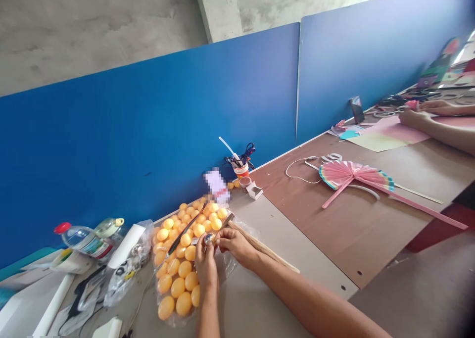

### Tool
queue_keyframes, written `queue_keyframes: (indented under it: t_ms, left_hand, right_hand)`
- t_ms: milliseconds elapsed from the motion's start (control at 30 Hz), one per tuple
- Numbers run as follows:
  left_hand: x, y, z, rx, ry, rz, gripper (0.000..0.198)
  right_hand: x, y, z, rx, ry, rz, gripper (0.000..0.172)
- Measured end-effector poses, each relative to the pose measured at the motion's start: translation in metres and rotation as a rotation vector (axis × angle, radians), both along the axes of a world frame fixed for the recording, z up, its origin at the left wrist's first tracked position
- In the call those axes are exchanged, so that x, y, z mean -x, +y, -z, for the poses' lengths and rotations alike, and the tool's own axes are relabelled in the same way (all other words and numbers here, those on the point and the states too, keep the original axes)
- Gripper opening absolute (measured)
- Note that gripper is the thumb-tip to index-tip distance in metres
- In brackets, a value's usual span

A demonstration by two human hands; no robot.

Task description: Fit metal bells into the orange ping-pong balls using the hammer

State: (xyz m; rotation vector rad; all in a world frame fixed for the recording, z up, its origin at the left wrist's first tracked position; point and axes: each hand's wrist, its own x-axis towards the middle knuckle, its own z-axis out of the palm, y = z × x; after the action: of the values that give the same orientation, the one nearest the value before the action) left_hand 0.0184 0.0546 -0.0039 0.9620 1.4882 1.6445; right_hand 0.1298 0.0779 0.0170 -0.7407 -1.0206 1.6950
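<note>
My left hand is closed around a small shiny silver round piece, held up between thumb and fingers. Close beside it, my right hand has its fingertips pinched together; whatever is between them is too small to make out. Both hands are above the near right side of a clear plastic bag of orange balls. A dark, thin strip lies slantwise across the balls. Behind my right wrist, a bundle of thin wooden sticks rests on the table.
Left of the bag are a red-capped bottle, a white roll and plastic packets. A tool cup and small open box stand by the blue partition. Rightward lies a pink paper fan; beyond it, another person's hands hold pink material.
</note>
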Motion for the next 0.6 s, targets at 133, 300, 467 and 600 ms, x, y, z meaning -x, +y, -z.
queue_keyframes:
  t_ms: [133, 300, 467, 600]
  left_hand:
    - [0.000, 0.000, 0.002, -0.008, 0.012, 0.023, 0.042]
    - [0.002, 0.003, 0.009, -0.032, 0.032, 0.016, 0.040]
    - [0.004, 0.004, 0.012, 0.023, 0.023, 0.054, 0.045]
    - [0.004, 0.003, 0.012, 0.044, 0.012, 0.072, 0.043]
  right_hand:
    - [0.000, 0.000, 0.001, 0.040, 0.014, -0.010, 0.016]
    - [0.000, 0.004, 0.006, 0.060, 0.035, -0.017, 0.017]
    - [-0.001, 0.004, 0.007, 0.093, 0.024, -0.021, 0.016]
    - [-0.001, 0.004, 0.005, 0.076, 0.012, -0.007, 0.015]
